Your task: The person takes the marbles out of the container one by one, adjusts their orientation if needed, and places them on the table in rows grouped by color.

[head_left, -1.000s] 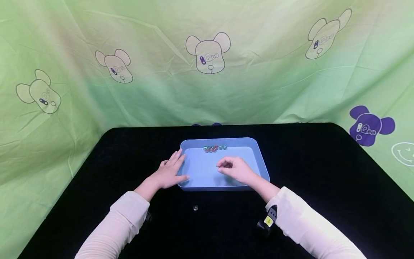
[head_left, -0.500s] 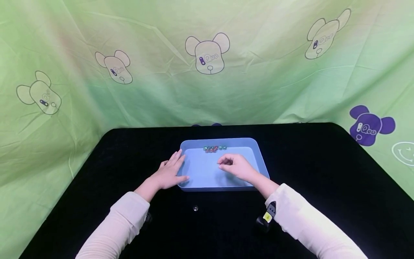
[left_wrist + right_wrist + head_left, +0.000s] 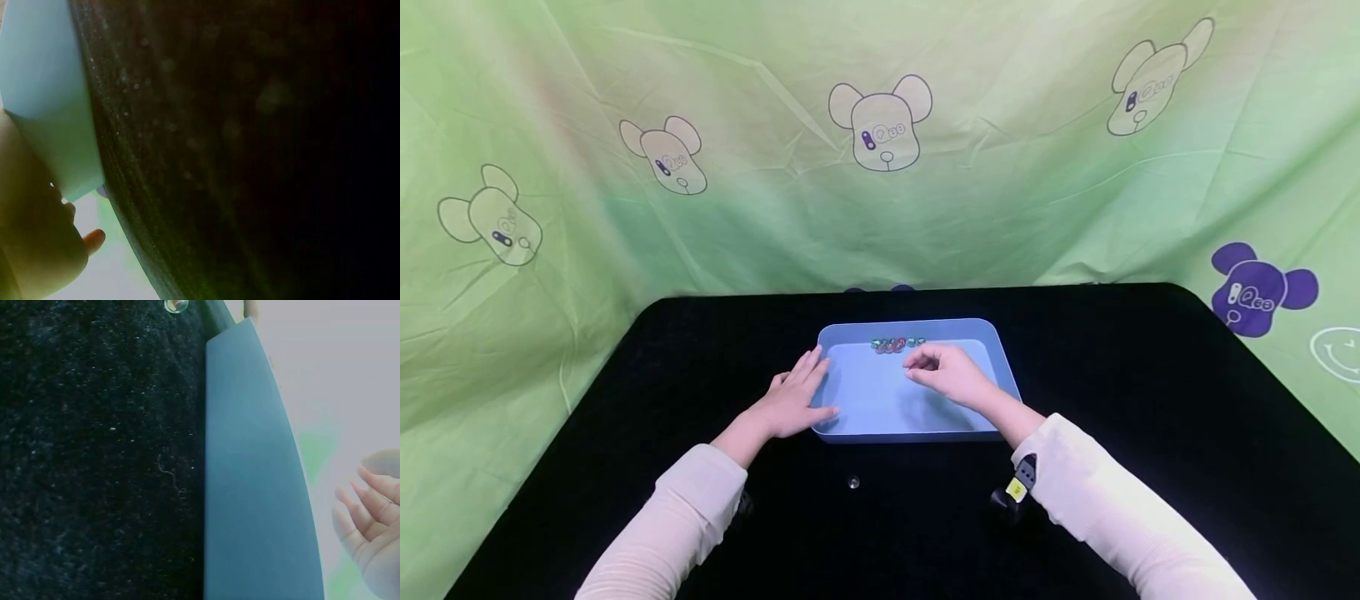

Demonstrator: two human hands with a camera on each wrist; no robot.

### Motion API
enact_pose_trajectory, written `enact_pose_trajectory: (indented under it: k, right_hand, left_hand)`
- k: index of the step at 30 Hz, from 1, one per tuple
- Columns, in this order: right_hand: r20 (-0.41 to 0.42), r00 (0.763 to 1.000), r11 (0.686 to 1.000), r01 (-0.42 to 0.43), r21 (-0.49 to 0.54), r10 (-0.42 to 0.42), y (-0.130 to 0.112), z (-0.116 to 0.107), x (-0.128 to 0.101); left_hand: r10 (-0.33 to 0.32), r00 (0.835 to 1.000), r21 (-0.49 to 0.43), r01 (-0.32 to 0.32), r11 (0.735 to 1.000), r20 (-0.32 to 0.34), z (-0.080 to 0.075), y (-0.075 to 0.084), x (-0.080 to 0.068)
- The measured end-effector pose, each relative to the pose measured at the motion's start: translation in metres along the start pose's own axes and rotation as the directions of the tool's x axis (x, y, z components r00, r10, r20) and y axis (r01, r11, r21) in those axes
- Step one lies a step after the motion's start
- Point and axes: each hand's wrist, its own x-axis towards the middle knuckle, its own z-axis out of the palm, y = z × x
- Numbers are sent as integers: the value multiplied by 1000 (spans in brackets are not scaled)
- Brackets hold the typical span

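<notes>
Blue at the centre of the head view: looked down on a shallow tray [image 3: 880, 437] set on black cloth [image 3: 1090, 467], with red and green marbles [image 3: 890, 348] bunched inside along the upper wall and a clear marble [image 3: 853, 482] outside, just below the lower edge. Rested the left hand [image 3: 790, 407] on the left rim with fingers straight and thumb spread inward. Held the right hand [image 3: 951, 379] over the tray floor, right of centre and just below the row, with fingers curled toward the thumb; impossible to tell whether pinching a marble or nothing. Called, in all likelihood, for light handling: best done by keeping the tray still under the left palm, bringing the fingertips low before loosening or closing, and coming at the row gently enough to set nothing rolling. Showed in the right wrist view, and not from the head, a pale strand [image 3: 174, 476] on the cloth and the curled fingers side-on; caught the clear marble there too, at the top edge. Gave in the left wrist view mainly the outer wall and dark cloth, with part of the left hand at lower left. Left to the head view alone to place the red and green marbles.
</notes>
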Motion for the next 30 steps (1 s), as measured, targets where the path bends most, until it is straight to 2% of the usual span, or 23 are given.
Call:
enact_pose_trajectory:
  k: [22, 30]
  right_hand:
    - [-17, 1000, 1000, 7, -28, -8, -3, -12, 19]
    - [1, 1000, 999, -10, -46, 10, 0, -16, 23]
  left_hand:
    - [8, 1000, 1, -8, 1000, -8, 0, -1, 0]
    - [11, 1000, 4, -11, 1000, -8, -3, 2, -2]
